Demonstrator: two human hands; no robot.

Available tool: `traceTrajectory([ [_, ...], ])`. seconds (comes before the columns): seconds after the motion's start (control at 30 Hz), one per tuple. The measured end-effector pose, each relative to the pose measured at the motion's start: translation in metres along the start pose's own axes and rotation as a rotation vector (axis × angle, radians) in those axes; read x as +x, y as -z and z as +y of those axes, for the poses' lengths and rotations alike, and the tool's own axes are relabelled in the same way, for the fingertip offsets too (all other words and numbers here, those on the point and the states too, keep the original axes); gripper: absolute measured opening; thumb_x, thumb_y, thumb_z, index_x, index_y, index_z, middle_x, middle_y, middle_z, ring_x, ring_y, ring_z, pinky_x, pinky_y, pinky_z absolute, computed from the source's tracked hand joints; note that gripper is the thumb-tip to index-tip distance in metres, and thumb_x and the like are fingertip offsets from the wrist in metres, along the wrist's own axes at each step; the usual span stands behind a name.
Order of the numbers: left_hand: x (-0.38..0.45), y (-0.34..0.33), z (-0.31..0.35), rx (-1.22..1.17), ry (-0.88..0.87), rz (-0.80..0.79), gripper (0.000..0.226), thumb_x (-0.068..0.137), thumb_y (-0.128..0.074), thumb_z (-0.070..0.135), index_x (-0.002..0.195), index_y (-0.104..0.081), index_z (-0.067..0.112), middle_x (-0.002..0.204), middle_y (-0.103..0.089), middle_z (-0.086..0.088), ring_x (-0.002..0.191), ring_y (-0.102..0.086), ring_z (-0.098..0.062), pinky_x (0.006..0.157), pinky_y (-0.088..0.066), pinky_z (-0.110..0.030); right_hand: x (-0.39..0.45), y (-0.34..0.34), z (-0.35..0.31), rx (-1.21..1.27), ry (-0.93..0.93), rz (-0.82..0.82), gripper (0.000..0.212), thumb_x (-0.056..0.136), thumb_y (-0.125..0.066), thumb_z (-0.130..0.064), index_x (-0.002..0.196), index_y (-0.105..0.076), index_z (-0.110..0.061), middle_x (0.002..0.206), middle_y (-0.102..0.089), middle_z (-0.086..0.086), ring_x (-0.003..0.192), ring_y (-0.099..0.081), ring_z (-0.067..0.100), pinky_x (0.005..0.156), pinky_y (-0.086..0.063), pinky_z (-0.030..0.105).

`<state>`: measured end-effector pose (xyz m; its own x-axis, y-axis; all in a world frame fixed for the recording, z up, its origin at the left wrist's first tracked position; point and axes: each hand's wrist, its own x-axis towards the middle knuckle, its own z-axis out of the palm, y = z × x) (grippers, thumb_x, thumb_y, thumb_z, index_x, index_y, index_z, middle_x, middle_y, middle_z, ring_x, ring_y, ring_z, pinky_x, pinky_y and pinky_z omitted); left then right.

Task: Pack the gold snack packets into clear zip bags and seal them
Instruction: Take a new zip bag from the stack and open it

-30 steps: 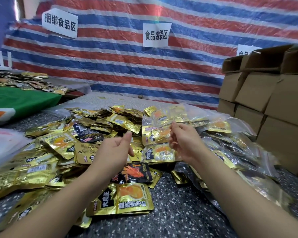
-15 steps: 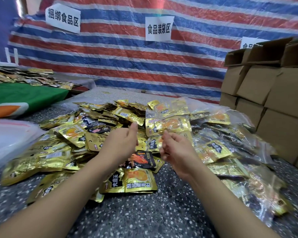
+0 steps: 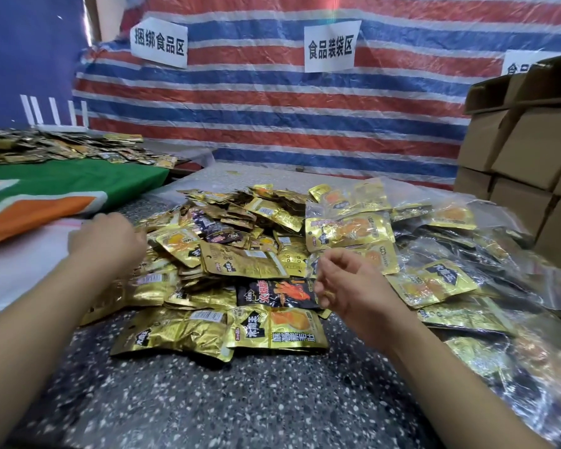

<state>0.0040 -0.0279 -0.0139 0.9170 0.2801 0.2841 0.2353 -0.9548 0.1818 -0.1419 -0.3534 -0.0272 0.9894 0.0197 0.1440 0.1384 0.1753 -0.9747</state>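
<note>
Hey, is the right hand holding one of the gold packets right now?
No, the right hand hovers with loosely curled fingers holding nothing, above the gold packets.

Bright, even indoor light with soft shadows, sharp glare glinting off the gold snack packets (image 3: pixel 246 264) and clear zip bags (image 3: pixel 347 205), motion blur smearing the left hand (image 3: pixel 106 238), and wide-angle bending toward the edges.
</note>
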Motion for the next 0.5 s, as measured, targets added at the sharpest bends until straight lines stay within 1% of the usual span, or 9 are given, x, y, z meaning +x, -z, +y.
traceTrajectory([
  [0.03, 0.003, -0.004, -0.011, 0.037, 0.058, -0.056, 0.055, 0.096, -0.045, 0.049, 0.128, -0.053, 0.004, 0.132, -0.052, -0.021, 0.117, -0.051, -0.04, 0.095, -0.044, -0.044, 0.0, -0.001, 0.001, -0.011, -0.003, -0.014, 0.009, 0.098, -0.053, -0.011, 0.091, -0.056, -0.005, 0.067, -0.059, 0.002, 0.056, -0.058, 0.012, 0.047, -0.046, 0.022],
  [0.07, 0.006, -0.008, -0.019, 0.057, 0.109, -0.111, 0.061, 0.096, -0.045, 0.054, 0.134, -0.05, 0.006, 0.142, -0.046, -0.021, 0.125, -0.046, -0.04, 0.101, -0.039, -0.044, 0.0, -0.002, 0.002, -0.031, -0.012, -0.016, 0.006, 0.099, -0.052, -0.01, 0.096, -0.055, -0.005, 0.065, -0.06, 0.002, 0.055, -0.058, 0.013, 0.047, -0.047, 0.022],
  [0.13, 0.01, -0.013, -0.031, 0.061, 0.204, -0.206, 0.069, 0.095, -0.045, 0.057, 0.141, -0.045, 0.006, 0.154, -0.033, -0.021, 0.137, -0.036, -0.039, 0.11, -0.03, -0.045, 0.001, -0.004, 0.004, -0.07, -0.034, 0.01, 0.012, 0.102, -0.05, -0.015, 0.1, -0.056, -0.006, 0.055, -0.054, 0.0, 0.049, -0.055, 0.013, 0.045, -0.046, 0.023],
  [0.17, 0.011, -0.014, -0.034, 0.071, 0.223, -0.236, 0.066, 0.096, -0.046, 0.053, 0.142, -0.045, 0.006, 0.154, -0.033, -0.02, 0.138, -0.035, -0.038, 0.111, -0.029, -0.046, 0.001, -0.004, 0.004, -0.078, -0.041, 0.029, 0.015, 0.103, -0.048, -0.017, 0.099, -0.057, -0.006, 0.051, -0.049, -0.001, 0.047, -0.053, 0.014, 0.044, -0.046, 0.023],
  [0.23, 0.011, -0.018, -0.038, 0.11, 0.198, -0.261, 0.05, 0.096, -0.05, 0.04, 0.135, -0.053, 0.009, 0.145, -0.047, -0.014, 0.132, -0.043, -0.035, 0.107, -0.035, -0.047, 0.002, -0.004, 0.003, -0.081, -0.066, 0.053, 0.02, 0.104, -0.048, -0.02, 0.095, -0.058, -0.005, 0.05, -0.046, 0.0, 0.045, -0.053, 0.015, 0.043, -0.045, 0.024],
  [0.27, 0.011, -0.018, -0.038, 0.12, 0.183, -0.246, 0.042, 0.095, -0.053, 0.036, 0.129, -0.057, 0.011, 0.137, -0.053, -0.011, 0.127, -0.048, -0.033, 0.102, -0.039, -0.044, 0.002, -0.003, 0.002, -0.083, -0.082, 0.052, 0.021, 0.103, -0.048, -0.022, 0.094, -0.058, -0.005, 0.05, -0.047, 0.0, 0.045, -0.053, 0.015, 0.043, -0.045, 0.024],
  [0.33, 0.01, -0.018, -0.039, 0.131, 0.171, -0.188, 0.032, 0.093, -0.057, 0.03, 0.12, -0.062, 0.013, 0.127, -0.058, -0.009, 0.12, -0.053, -0.031, 0.092, -0.042, -0.039, 0.001, -0.003, 0.002, -0.095, -0.111, 0.022, 0.022, 0.102, -0.051, -0.024, 0.094, -0.058, -0.005, 0.054, -0.051, 0.0, 0.047, -0.055, 0.015, 0.044, -0.045, 0.023],
  [0.4, 0.01, -0.018, -0.039, 0.147, 0.169, -0.134, 0.029, 0.092, -0.059, 0.026, 0.117, -0.063, 0.011, 0.123, -0.06, -0.011, 0.117, -0.054, -0.032, 0.09, -0.043, -0.038, 0.001, -0.003, 0.003, -0.113, -0.13, -0.007, 0.023, 0.102, -0.052, -0.026, 0.095, -0.058, -0.005, 0.056, -0.053, 0.001, 0.049, -0.057, 0.015, 0.045, -0.047, 0.023],
  [0.5, 0.014, -0.02, -0.04, 0.172, 0.176, -0.105, 0.039, 0.094, -0.058, 0.036, 0.12, -0.061, 0.008, 0.126, -0.058, -0.016, 0.117, -0.052, -0.034, 0.096, -0.043, -0.038, 0.0, -0.004, 0.004, -0.127, -0.144, -0.02, 0.024, 0.101, -0.054, -0.027, 0.095, -0.059, -0.005, 0.058, -0.054, 0.001, 0.051, -0.058, 0.015, 0.046, -0.047, 0.023],
])
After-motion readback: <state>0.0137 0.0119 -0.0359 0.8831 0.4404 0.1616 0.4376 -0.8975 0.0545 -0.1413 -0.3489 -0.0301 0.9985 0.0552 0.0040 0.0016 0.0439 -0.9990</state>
